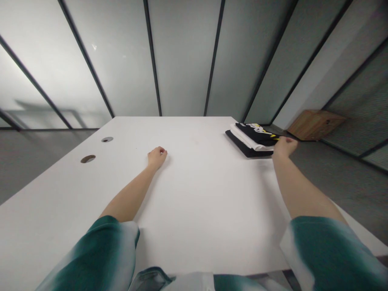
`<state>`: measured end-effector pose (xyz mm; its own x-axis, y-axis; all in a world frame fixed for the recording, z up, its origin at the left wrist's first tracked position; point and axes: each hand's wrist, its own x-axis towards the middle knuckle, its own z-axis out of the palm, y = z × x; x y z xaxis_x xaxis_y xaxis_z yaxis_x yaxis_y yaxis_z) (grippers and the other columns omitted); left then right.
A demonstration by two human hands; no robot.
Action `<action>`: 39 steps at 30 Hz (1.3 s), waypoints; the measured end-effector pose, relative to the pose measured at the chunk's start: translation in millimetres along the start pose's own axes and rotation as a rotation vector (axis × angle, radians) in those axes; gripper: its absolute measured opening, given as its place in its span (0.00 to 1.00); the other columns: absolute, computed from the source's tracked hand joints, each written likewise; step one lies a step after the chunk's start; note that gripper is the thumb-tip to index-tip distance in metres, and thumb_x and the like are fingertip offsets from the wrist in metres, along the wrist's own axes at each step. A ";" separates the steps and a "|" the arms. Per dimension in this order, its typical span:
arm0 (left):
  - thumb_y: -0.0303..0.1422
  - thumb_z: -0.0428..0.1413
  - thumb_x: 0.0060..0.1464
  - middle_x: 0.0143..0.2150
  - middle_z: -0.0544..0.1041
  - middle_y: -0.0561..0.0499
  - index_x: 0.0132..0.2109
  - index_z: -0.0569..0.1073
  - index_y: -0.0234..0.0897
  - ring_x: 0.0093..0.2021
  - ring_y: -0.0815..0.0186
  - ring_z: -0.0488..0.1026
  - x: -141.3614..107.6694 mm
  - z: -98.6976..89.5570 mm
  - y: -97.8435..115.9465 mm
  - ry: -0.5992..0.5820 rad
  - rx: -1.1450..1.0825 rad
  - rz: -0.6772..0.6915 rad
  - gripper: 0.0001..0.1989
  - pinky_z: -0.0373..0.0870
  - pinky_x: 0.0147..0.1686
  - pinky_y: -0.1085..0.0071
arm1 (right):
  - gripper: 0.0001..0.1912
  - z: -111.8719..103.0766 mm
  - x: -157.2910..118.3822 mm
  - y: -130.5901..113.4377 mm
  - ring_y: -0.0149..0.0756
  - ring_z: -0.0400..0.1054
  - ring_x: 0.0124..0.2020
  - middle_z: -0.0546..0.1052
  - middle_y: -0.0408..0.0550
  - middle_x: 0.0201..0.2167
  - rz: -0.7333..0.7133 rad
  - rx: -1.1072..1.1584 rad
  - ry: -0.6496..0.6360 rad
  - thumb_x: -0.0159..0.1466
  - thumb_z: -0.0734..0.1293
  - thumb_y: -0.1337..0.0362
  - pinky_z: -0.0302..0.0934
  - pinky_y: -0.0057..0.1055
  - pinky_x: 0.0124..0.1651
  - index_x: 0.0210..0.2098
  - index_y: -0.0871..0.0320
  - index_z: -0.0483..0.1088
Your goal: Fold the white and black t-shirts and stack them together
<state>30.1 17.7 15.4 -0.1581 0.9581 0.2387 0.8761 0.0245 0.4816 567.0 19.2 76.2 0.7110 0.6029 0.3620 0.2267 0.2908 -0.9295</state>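
A small stack of folded clothes lies near the right edge of the white table. On top is a black T-shirt with a white and yellow print, above a folded white garment and a black one at the bottom. My right hand is at the stack's right side, its fingers pinched on the edge of the top black T-shirt. Over the middle-left of the table, my left hand is closed with its fingers curled, and nothing shows in it.
The white table fills most of the view, with two round cable holes on its left. Behind it stands a frosted glass wall with dark frames. A wooden box rests on the floor at the right.
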 end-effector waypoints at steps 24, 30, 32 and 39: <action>0.37 0.49 0.62 0.49 0.79 0.41 0.45 0.76 0.39 0.53 0.53 0.73 -8.2 -2.7 8.0 0.002 0.097 0.161 0.13 0.63 0.56 0.56 | 0.15 105.5 -163.4 11.3 0.44 0.71 0.36 0.80 0.53 0.35 -0.538 -0.817 -0.662 0.62 0.58 0.64 0.61 0.36 0.41 0.36 0.56 0.76; 0.37 0.49 0.63 0.51 0.77 0.40 0.48 0.76 0.38 0.54 0.52 0.72 -13.9 -6.8 14.6 -0.009 0.119 0.220 0.14 0.63 0.56 0.56 | 0.15 106.1 -163.6 9.2 0.45 0.72 0.38 0.80 0.54 0.37 -0.530 -0.854 -0.666 0.63 0.58 0.64 0.62 0.37 0.41 0.38 0.57 0.76; 0.37 0.50 0.63 0.52 0.77 0.41 0.49 0.76 0.39 0.54 0.52 0.71 -15.6 -8.0 16.7 -0.015 0.136 0.221 0.14 0.63 0.56 0.57 | 0.16 106.9 -164.9 8.6 0.45 0.72 0.41 0.80 0.55 0.41 -0.546 -0.874 -0.707 0.63 0.58 0.64 0.63 0.37 0.43 0.41 0.58 0.76; 0.41 0.52 0.61 0.62 0.71 0.38 0.58 0.73 0.40 0.63 0.45 0.65 -20.1 0.3 18.5 -0.084 0.199 0.222 0.21 0.58 0.62 0.51 | 0.20 110.1 -168.8 13.5 0.51 0.67 0.55 0.76 0.59 0.55 -0.646 -1.018 -0.863 0.66 0.60 0.61 0.60 0.43 0.57 0.53 0.59 0.74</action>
<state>49.6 -1.0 19.2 0.0779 0.9665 0.2447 0.9582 -0.1404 0.2493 376.8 3.1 10.2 -0.2152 0.9254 0.3121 0.9589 0.2607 -0.1120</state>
